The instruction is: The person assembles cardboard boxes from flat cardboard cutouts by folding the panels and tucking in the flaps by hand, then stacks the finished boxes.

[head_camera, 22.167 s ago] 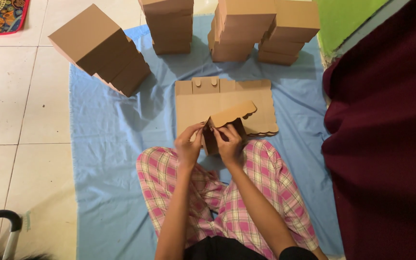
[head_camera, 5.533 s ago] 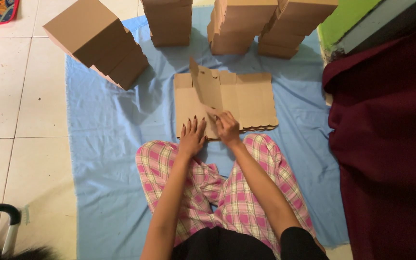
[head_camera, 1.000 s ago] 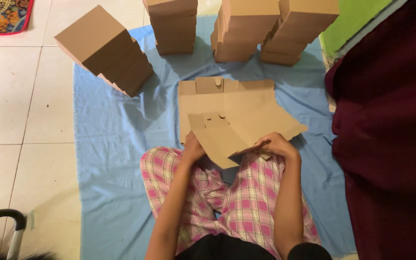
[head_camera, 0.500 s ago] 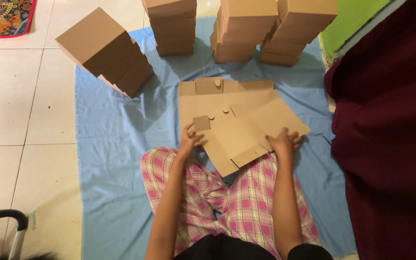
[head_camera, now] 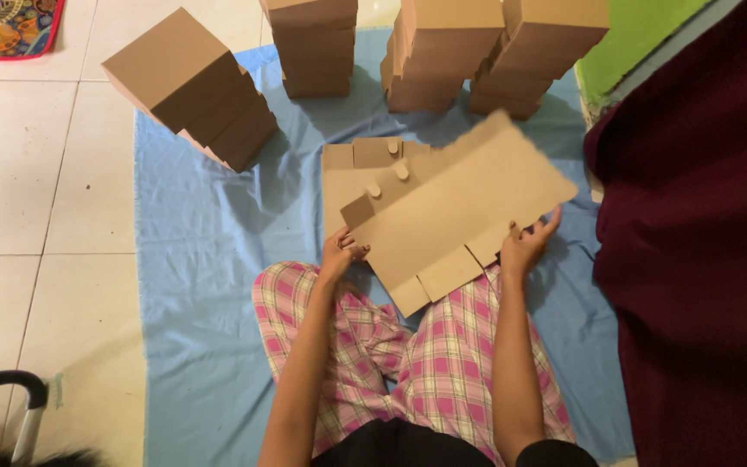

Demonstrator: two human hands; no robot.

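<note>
Both bare arms reach forward from a seated, cross-legged pose, hands apart.

The left hand (head_camera: 339,253) sits nearer the body's left side, fingers curled and pinched, thumb on top, wrist slightly bent with the forearm running straight back toward the near edge. The right hand (head_camera: 525,246) lies farther right, palm turned up and inward, fingers spread and pointing up and to the right, thumb splayed. The right forearm runs nearly straight down the view to the elbow. Both elbows stay close above the knees, which are clad in pink plaid trousers.
</note>
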